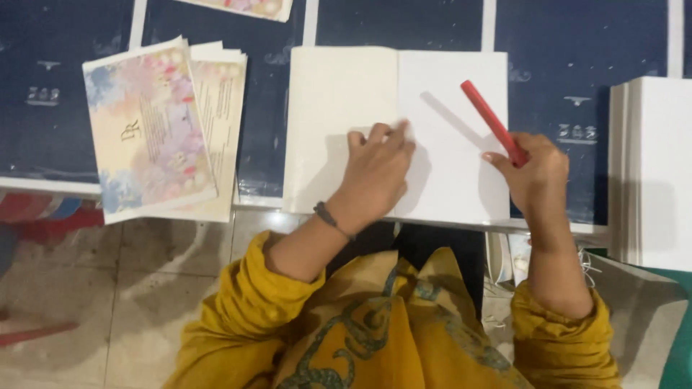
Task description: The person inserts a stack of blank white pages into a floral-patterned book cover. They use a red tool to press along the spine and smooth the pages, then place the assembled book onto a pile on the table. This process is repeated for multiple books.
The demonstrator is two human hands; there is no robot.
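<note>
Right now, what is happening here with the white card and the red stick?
A person in a mustard-yellow top sits over a folded white card on a dark blue surface. The left hand presses flat near the card's centre fold, while the right hand holds a red stick-like tool slanted above the card's right half. A pile of floral printed cards lies to the left, and a stack of white sheets stands at the right.

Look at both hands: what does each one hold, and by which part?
The right hand holds a red stick-like tool by its lower end. The left hand holds nothing; it presses flat on the open white card.
</note>
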